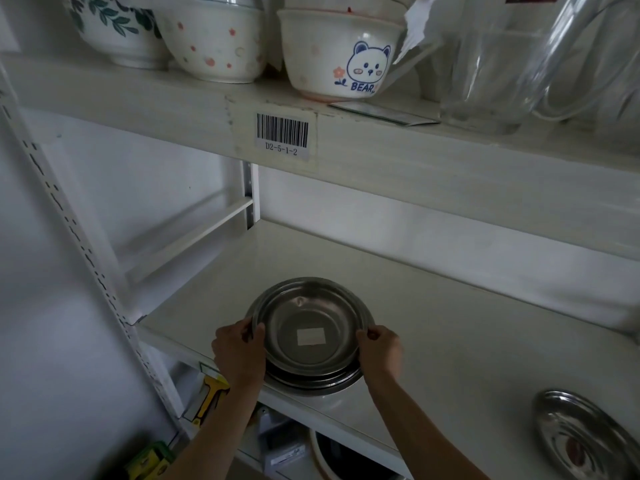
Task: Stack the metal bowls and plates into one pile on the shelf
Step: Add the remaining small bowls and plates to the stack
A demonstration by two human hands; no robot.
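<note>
Pile: a stack of metal plates (313, 336) sits near the front edge of the white shelf (433, 323), left of centre; its near side overhangs or comes very close to the shelf lip.
Top piece: a shallow steel dish with a pale rectangular sticker (311, 337) in its well, nested on wider rims below; how many pieces lie under it I cannot tell.
Left hand: the left hand (239, 351) has its fingers curled over the left rim of the pile, thumb on top, gripping the edge.
Right hand: the right hand (381, 348) pinches the opposite rim the same way, fingers bent round the edge.
Still apart: one more metal plate (585, 441) lies alone at the far right of the same shelf, well apart from the pile, so the job looks unfinished.
Risk, front edge: with the pile this close to the lip, a pull towards the person could tip it off onto the lower shelf.
Risk, sliding: smooth steel rims nest loosely; if the hands squeeze only the top dish, the lower pieces may stay behind or skew.
Risk, reach: fetching the lone plate needs one hand freed; letting go while the stack sits off-centre could leave it rocking.
Overhead: ceramic bowls, among them a bear-print bowl (341, 53), and a glass jug (519, 60) stand on the upper shelf (415, 161); lifting high could knock its underside.
</note>
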